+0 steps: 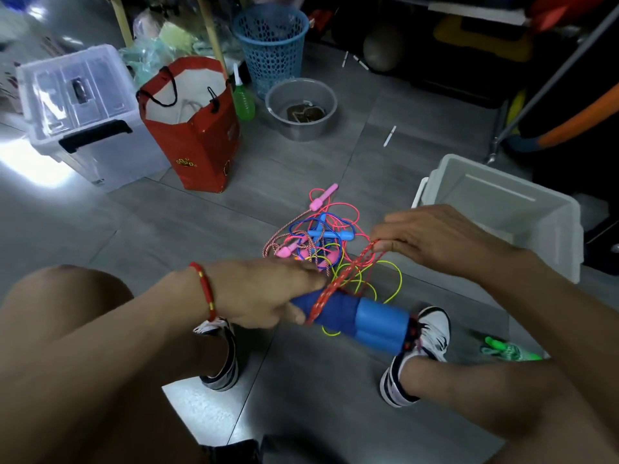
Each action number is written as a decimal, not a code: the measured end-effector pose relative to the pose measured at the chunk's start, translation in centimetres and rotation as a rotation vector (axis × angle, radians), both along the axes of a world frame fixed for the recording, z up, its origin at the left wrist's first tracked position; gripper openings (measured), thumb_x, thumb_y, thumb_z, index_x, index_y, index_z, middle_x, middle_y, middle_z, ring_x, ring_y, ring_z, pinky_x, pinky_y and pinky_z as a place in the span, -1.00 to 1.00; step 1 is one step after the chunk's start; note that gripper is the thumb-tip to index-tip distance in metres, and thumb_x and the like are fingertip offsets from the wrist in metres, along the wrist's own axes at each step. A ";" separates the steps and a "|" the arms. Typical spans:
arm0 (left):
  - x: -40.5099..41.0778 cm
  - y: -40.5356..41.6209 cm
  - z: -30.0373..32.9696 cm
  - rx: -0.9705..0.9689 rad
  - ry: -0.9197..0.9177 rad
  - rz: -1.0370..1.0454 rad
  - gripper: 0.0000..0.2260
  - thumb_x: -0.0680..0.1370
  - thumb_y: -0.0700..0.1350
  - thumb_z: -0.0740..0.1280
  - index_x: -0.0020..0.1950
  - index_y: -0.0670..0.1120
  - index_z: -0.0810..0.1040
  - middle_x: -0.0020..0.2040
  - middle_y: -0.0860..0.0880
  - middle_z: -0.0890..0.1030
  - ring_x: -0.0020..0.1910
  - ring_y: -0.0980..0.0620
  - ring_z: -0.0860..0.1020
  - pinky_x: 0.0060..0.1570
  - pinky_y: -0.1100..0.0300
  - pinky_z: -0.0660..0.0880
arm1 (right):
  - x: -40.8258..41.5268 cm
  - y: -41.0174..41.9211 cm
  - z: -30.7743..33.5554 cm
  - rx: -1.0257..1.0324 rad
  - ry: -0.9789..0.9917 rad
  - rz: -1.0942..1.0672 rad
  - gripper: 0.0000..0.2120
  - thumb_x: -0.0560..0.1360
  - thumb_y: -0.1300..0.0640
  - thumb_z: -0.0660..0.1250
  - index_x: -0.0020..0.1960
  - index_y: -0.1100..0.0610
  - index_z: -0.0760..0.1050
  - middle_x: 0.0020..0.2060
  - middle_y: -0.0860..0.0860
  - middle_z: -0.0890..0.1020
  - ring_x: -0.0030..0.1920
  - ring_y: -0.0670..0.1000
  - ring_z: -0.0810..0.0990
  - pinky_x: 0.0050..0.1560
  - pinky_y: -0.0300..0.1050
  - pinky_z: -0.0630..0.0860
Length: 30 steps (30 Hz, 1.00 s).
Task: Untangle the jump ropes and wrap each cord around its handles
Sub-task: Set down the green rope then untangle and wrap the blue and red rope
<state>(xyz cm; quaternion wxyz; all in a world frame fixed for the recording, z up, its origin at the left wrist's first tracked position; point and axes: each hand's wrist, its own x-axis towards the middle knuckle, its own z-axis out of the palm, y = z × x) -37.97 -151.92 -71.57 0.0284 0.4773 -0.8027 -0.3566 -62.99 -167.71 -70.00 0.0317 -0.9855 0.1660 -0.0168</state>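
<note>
Rope tangle (321,242) ahead; bin (502,209) apparently crowds right.

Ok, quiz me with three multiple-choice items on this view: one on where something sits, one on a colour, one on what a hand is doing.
1. Where is the tangled pile of ropes?
A. on the floor beyond the hands
B. in the blue basket
C. inside the red bag

2. What colour is the cord crossing the blue handles?
A. green
B. red with white flecks
C. black

3. What is the left hand doing?
A. resting flat on the floor
B. gripping the blue handles
C. holding the grey bowl

Answers:
1 A: the pile lies on the grey tiles.
2 B: the flecked red cord runs up to the right hand, which pinches it.
3 B: its fingers curl round the handles' end.
</note>
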 end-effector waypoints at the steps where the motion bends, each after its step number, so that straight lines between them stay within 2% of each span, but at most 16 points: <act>1: -0.2 0.0 0.8 -0.024 0.037 0.036 -0.74 0.54 -0.04 0.40 0.18 -0.01 0.45 0.05 0.09 0.44 -0.01 0.14 0.43 0.06 0.23 0.38 | -0.4 -0.1 -1.6 0.062 0.022 -0.001 -0.54 0.59 -0.34 -0.10 0.01 -0.11 0.47 -0.15 -0.14 0.55 -0.12 -0.10 0.58 -0.20 -0.03 0.53; 4: 0.0 0.0 2.6 -0.068 0.217 0.154 -0.78 0.52 -0.03 0.39 0.13 0.04 0.46 -0.01 0.08 0.51 -0.07 0.19 0.48 -0.02 0.27 0.40 | -0.7 0.2 -5.1 0.420 -0.004 -0.055 -0.80 0.59 0.01 0.17 -0.10 -0.02 0.54 -0.26 -0.21 0.56 -0.22 -0.19 0.55 -0.17 -0.13 0.46; 6: 0.6 0.0 2.8 0.019 0.282 0.244 -0.76 0.52 -0.04 0.40 0.14 -0.05 0.49 -0.05 0.00 0.59 -0.11 0.08 0.56 -0.07 0.16 0.50 | -0.3 2.1 -6.2 0.544 -0.143 -0.160 -0.65 0.61 0.21 0.16 -0.19 -0.03 0.64 -0.31 -0.27 0.61 -0.25 -0.30 0.58 -0.13 -0.31 0.48; 7: 0.6 0.0 3.0 0.046 0.321 0.295 -0.75 0.53 -0.06 0.41 0.16 -0.09 0.50 -0.08 -0.06 0.61 -0.14 -0.01 0.58 -0.11 0.09 0.54 | 0.0 3.2 -6.0 0.614 -0.095 -0.185 -0.61 0.62 0.24 0.17 -0.22 -0.05 0.64 -0.34 -0.31 0.62 -0.27 -0.34 0.58 -0.17 -0.41 0.46; 9: 0.5 -0.1 2.7 0.127 0.420 0.430 -0.79 0.56 -0.15 0.42 0.15 -0.12 0.51 -0.13 -0.13 0.62 -0.24 -0.12 0.56 -0.18 0.00 0.56 | 1.1 5.6 -5.3 0.715 -0.042 -0.161 -0.71 0.69 0.15 0.17 -0.05 -0.02 0.64 -0.25 -0.36 0.61 -0.17 -0.33 0.55 -0.12 -0.46 0.40; 11: 0.7 -0.3 2.0 0.186 0.492 0.569 -0.88 0.56 -0.24 0.41 0.06 -0.13 0.53 -0.24 -0.09 0.59 -0.33 -0.09 0.52 -0.26 -0.01 0.52 | 1.3 7.2 -4.7 0.715 -0.057 -0.089 -0.71 0.70 0.16 0.12 0.09 0.17 0.62 -0.28 -0.37 0.57 -0.21 -0.30 0.53 -0.13 -0.45 0.38; 13: 1.0 -0.4 1.0 0.256 0.530 0.694 -0.92 0.56 -0.26 0.41 0.02 -0.15 0.55 -0.27 -0.09 0.58 -0.32 -0.12 0.51 -0.31 0.03 0.51 | 1.5 7.8 -4.2 0.771 -0.071 -0.098 -0.69 0.70 0.24 0.08 0.06 0.32 0.58 -0.40 -0.40 0.54 -0.31 -0.33 0.52 -0.21 -0.48 0.39; 16: 1.3 -0.6 0.0 0.351 0.540 0.810 -0.89 0.54 -0.22 0.45 0.02 -0.21 0.58 -0.24 -0.14 0.61 -0.30 -0.16 0.54 -0.35 0.10 0.53 | 1.9 8.7 -2.9 0.805 -0.048 -0.158 -0.67 0.70 0.21 0.11 -0.04 0.26 0.62 -0.49 -0.37 0.49 -0.38 -0.29 0.48 -0.28 -0.43 0.35; 19: 1.3 -0.8 -0.4 0.430 0.546 0.860 -0.84 0.52 -0.20 0.48 -0.01 -0.27 0.59 -0.26 -0.16 0.62 -0.32 -0.13 0.55 -0.38 0.13 0.51 | 2.1 9.2 -1.3 0.624 -0.052 -0.171 -0.69 0.70 0.08 0.12 -0.02 0.14 0.60 -0.38 -0.19 0.54 -0.28 -0.20 0.49 -0.23 -0.33 0.35; 21: 1.0 -0.9 -0.5 0.461 0.545 0.869 -0.83 0.51 -0.18 0.48 -0.03 -0.27 0.60 -0.26 -0.17 0.64 -0.29 -0.17 0.54 -0.39 0.14 0.50 | 1.9 9.6 -0.6 0.482 -0.006 -0.183 -0.69 0.70 -0.01 0.06 0.04 0.12 0.51 -0.20 -0.03 0.60 -0.13 -0.01 0.54 -0.10 -0.06 0.39; 23: 0.7 -1.0 -0.6 0.464 0.546 0.891 -0.88 0.51 -0.20 0.48 -0.07 -0.23 0.60 -0.28 -0.13 0.63 -0.31 -0.12 0.54 -0.43 0.18 0.50 | 1.6 9.7 0.4 0.262 0.079 -0.210 -0.75 0.69 -0.03 0.07 0.14 0.09 0.42 -0.09 0.05 0.64 -0.02 0.14 0.59 -0.16 0.01 0.34; 24: 0.5 -1.1 -0.6 0.453 0.526 0.912 -0.89 0.51 -0.21 0.47 -0.06 -0.22 0.60 -0.26 -0.14 0.63 -0.30 -0.12 0.55 -0.44 0.19 0.50 | 1.5 10.0 0.8 0.127 0.110 -0.194 -0.79 0.64 0.01 0.19 0.18 0.11 0.42 -0.13 0.05 0.66 -0.08 0.17 0.63 -0.27 -0.01 0.30; 25: 0.5 -1.2 -0.7 0.434 0.486 0.939 -0.88 0.52 -0.21 0.47 -0.04 -0.23 0.60 -0.24 -0.16 0.63 -0.29 -0.14 0.55 -0.44 0.18 0.52 | 1.3 10.2 0.9 -0.013 0.169 -0.159 -0.72 0.49 0.10 0.37 0.16 0.16 0.47 -0.25 0.05 0.65 -0.24 0.18 0.65 -0.39 -0.07 0.21; 27: 0.3 -1.4 -0.9 0.399 0.380 0.964 -0.84 0.52 -0.19 0.47 -0.01 -0.27 0.59 -0.22 -0.21 0.61 -0.30 -0.16 0.54 -0.42 0.15 0.53 | 1.0 10.2 0.8 -0.189 0.220 -0.130 -0.59 0.11 0.30 0.47 -0.04 0.24 0.58 -0.53 0.04 0.53 -0.58 0.13 0.53 -0.47 -0.19 -0.03; 28: 0.1 -1.4 -1.1 0.385 0.309 0.948 -0.83 0.52 -0.18 0.46 -0.02 -0.28 0.59 -0.25 -0.21 0.61 -0.34 -0.14 0.55 -0.41 0.15 0.53 | 1.0 10.2 0.7 -0.238 0.210 -0.122 -0.58 0.03 0.34 0.48 -0.11 0.22 0.59 -0.58 0.02 0.48 -0.64 0.11 0.48 -0.44 -0.22 -0.11; 30: -0.4 -1.6 -1.4 0.346 0.133 0.868 -0.85 0.51 -0.14 0.46 -0.12 -0.23 0.59 -0.36 -0.12 0.59 -0.45 -0.04 0.52 -0.41 0.22 0.47 | 1.0 10.2 1.0 -0.288 0.225 -0.102 -0.61 0.03 0.32 0.52 -0.19 0.12 0.54 -0.57 -0.01 0.45 -0.65 0.09 0.44 -0.40 -0.21 -0.21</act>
